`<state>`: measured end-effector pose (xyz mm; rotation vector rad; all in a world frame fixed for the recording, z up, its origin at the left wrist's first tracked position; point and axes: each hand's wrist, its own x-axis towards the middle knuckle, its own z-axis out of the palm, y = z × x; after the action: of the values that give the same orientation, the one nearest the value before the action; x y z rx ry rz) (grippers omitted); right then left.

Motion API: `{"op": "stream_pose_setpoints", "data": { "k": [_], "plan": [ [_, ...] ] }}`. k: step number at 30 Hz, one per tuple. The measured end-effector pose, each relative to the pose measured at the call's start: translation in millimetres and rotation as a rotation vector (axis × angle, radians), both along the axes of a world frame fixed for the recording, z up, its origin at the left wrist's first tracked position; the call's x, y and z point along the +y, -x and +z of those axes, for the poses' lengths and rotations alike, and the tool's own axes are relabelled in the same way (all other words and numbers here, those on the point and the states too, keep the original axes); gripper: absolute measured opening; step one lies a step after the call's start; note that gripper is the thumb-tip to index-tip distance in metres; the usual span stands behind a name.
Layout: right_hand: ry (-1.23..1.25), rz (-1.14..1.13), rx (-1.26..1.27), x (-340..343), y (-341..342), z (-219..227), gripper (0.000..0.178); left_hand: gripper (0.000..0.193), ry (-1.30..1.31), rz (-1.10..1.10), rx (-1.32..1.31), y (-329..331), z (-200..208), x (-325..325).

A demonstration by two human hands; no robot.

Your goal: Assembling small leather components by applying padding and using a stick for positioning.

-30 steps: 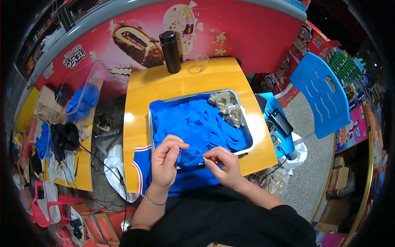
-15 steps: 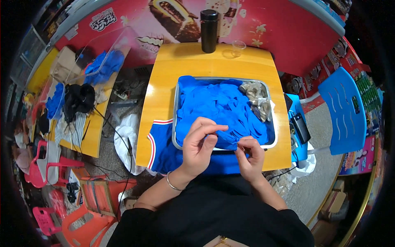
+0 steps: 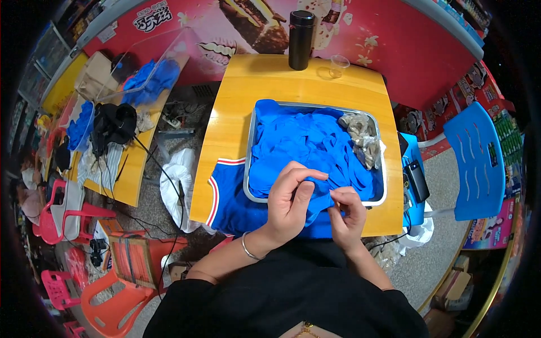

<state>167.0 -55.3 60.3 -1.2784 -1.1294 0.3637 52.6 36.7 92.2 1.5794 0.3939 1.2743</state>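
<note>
Blue cloth pinched in right hand, grip of left hand unclear, lettering on red panel

The left forearm reaches toward two o'clock, its hand bent, forefinger arched toward three o'clock above the raised thumb. The right forearm angles toward eleven, its hand pinching with curled fingers.

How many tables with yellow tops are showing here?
2: the nearer table under the metal tray, and another table at left, partly covered by black items. Clutter may hide others.
</note>
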Motion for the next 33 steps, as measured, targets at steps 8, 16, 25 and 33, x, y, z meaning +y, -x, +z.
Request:
{"op": "stream_pose_setpoints", "data": {
  "k": [8,16,25,33],
  "plan": [
    [-0.079,0.153,0.161,-0.9,-7.1,-15.4,0.022,0.026,-0.075,-0.202,-0.005,8.0,6.3,18.7],
    [-0.182,0.261,0.166,4.7,-8.4,-14.9,0.022,0.021,-0.052,-0.434,-0.049,10.1,9.0,27.1],
    [-0.101,0.165,0.028,1.6,-4.9,-3.5,0.021,0.013,-0.112,-0.366,0.068,14.3,16.8,31.2],
    [-0.043,0.301,0.236,-7.1,-2.1,-4.8,0.013,0.009,-0.039,-0.392,0.197,17.1,19.6,26.8]
  ]
}}
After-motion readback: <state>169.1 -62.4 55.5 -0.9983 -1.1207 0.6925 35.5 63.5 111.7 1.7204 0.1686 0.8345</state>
